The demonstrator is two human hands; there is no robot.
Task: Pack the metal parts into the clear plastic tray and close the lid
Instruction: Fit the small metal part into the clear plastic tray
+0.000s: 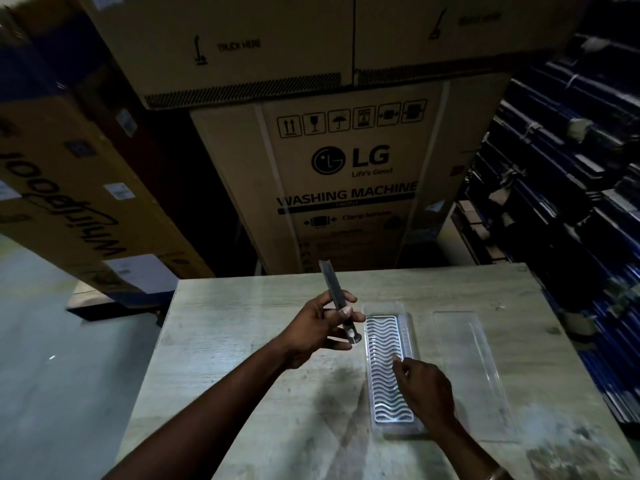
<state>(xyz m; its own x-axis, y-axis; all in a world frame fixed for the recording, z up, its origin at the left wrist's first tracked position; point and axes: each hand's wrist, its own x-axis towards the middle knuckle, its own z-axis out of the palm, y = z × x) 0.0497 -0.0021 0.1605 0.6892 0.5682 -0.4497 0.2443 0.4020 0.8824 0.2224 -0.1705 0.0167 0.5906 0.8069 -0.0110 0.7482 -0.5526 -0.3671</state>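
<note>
The head view is dim, and the clear plastic tray (406, 320) at about 5 o'clock on the pale wooden table (242, 323) is hard to trace; only its glinting edges show, with its open lid (471, 368) lying flat at its 3 o'clock side. A wavy metal grille (386, 368) lies inside the tray. The right hand (427, 388) covers part of the grille's near right edge, fingers loosely curled, fingertips touching it, gripping nothing. The left hand (320, 329), at 9 o'clock from the tray, pinches a long narrow metal strip (337, 299) that points up towards 12 o'clock; its lower end is blurred. Behind the table, a carton (346, 181) reads "LG Life's Good WASHING MACHINE"; boxes above read "TRUCK HERE".
</note>
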